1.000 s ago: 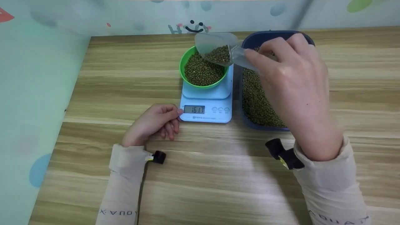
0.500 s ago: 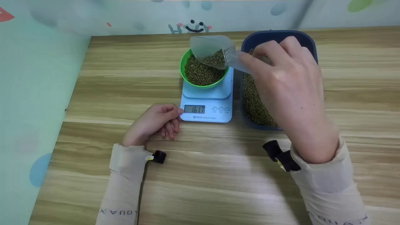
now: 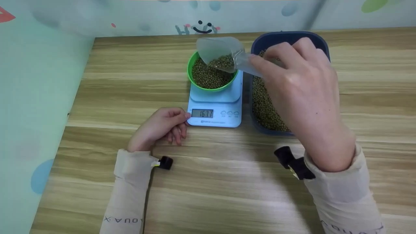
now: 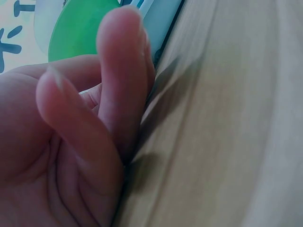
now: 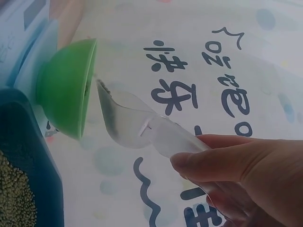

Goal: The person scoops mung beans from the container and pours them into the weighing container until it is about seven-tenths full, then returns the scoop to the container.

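Note:
My right hand (image 3: 302, 81) grips the handle of a clear plastic scoop (image 3: 216, 45), tilted over a green bowl (image 3: 190, 72). Small greenish-brown beans lie in the scoop near its lower lip and fill much of the bowl. In the right wrist view the scoop (image 5: 130, 120) is held just apart from the bowl's rim. The bowl stands on a pale blue kitchen scale (image 3: 227, 118), whose display seems to read 167.7. Beside the scale's front left corner rests my left hand (image 3: 162, 123), fingers loosely bent, a fingertip touching the scale's edge. Its fingers (image 4: 123, 80) hold nothing.
A dark blue tub (image 3: 258, 42) of the same beans (image 3: 268, 107) stands right of the scale, partly under my right hand. The wooden table (image 3: 227, 182) meets a printed wall (image 3: 260, 16) at the back and another panel at the left.
The scoop has lowered and shifted slightly left over the bowl, then held nearly still. The display went from about 161.7 to 167.7. My left hand has not moved.

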Demonstrator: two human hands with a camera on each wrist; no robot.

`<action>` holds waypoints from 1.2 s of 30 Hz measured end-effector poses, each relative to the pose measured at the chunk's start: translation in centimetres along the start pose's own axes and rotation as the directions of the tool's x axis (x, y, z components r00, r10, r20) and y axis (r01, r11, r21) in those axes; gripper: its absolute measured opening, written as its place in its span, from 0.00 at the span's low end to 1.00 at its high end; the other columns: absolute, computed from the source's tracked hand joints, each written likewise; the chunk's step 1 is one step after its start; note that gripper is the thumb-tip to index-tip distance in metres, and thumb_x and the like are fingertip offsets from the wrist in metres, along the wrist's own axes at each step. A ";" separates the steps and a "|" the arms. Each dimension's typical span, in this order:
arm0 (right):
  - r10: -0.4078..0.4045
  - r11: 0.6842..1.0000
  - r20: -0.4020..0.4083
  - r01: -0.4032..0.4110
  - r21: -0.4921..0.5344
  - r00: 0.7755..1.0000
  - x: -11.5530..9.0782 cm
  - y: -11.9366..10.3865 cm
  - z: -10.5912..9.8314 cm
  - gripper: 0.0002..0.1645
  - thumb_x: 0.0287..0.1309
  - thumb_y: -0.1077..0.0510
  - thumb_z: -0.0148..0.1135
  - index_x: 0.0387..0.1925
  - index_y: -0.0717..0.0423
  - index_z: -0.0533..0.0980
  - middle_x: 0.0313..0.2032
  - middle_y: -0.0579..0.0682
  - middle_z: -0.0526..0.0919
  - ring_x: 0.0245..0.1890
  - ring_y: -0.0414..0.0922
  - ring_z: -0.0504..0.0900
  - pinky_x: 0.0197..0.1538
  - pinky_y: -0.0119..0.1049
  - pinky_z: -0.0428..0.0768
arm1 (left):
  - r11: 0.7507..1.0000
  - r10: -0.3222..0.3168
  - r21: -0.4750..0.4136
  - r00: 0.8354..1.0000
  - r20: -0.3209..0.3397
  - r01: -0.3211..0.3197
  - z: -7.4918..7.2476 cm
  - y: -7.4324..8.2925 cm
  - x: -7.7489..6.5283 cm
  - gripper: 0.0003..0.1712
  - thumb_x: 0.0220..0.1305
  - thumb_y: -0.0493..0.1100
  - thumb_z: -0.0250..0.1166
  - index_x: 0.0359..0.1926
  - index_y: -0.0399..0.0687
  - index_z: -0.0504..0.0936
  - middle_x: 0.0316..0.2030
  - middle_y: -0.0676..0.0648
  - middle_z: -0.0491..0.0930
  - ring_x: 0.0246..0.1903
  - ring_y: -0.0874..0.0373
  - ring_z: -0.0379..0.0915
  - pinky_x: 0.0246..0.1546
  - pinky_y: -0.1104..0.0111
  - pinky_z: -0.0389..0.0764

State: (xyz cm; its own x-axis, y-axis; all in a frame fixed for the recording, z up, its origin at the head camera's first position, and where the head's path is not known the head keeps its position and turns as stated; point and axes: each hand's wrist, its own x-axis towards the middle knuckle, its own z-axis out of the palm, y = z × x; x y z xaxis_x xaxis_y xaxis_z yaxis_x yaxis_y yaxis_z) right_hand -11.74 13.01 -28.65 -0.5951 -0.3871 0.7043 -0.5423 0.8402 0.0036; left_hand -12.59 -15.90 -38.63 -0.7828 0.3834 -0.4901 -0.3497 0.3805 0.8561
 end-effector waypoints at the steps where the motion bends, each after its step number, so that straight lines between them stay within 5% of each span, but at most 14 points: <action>1: 0.001 1.000 -0.002 -0.001 0.003 1.000 0.0 0.1 0.0 0.19 0.52 0.68 0.51 0.42 0.50 0.80 0.34 0.51 0.81 0.27 0.50 0.68 0.24 0.38 0.61 | 1.000 -0.004 0.001 1.000 0.000 0.004 0.0 0.0 0.0 0.21 0.65 0.49 0.53 0.30 0.32 0.72 0.20 0.40 0.77 0.13 0.55 0.73 0.09 0.73 0.67; 9: 0.023 1.000 -0.028 -0.023 0.016 0.999 -0.3 1.0 0.4 0.14 0.57 0.62 0.54 0.42 0.47 0.81 0.32 0.50 0.81 0.27 0.50 0.67 0.26 0.39 0.63 | 1.000 -0.006 0.006 1.000 -0.002 0.006 0.0 0.0 -0.1 0.21 0.65 0.49 0.53 0.30 0.32 0.72 0.21 0.39 0.77 0.13 0.55 0.74 0.09 0.73 0.68; 36: 0.034 0.999 -0.015 -0.034 -0.020 0.999 -0.3 1.3 0.5 0.17 0.58 0.66 0.51 0.42 0.47 0.80 0.33 0.51 0.79 0.28 0.51 0.66 0.25 0.40 0.60 | 1.000 -0.003 0.003 1.000 0.005 0.003 0.0 0.1 0.0 0.21 0.65 0.49 0.52 0.31 0.31 0.72 0.21 0.40 0.77 0.14 0.54 0.74 0.09 0.73 0.68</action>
State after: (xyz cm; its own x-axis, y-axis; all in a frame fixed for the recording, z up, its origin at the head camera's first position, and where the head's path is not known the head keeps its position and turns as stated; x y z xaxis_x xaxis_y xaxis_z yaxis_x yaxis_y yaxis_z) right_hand -12.60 14.05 -29.20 -0.6040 -0.3528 0.7147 -0.5097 0.8603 -0.0060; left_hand -12.62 -15.88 -38.56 -0.7795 0.3863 -0.4931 -0.3500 0.3842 0.8543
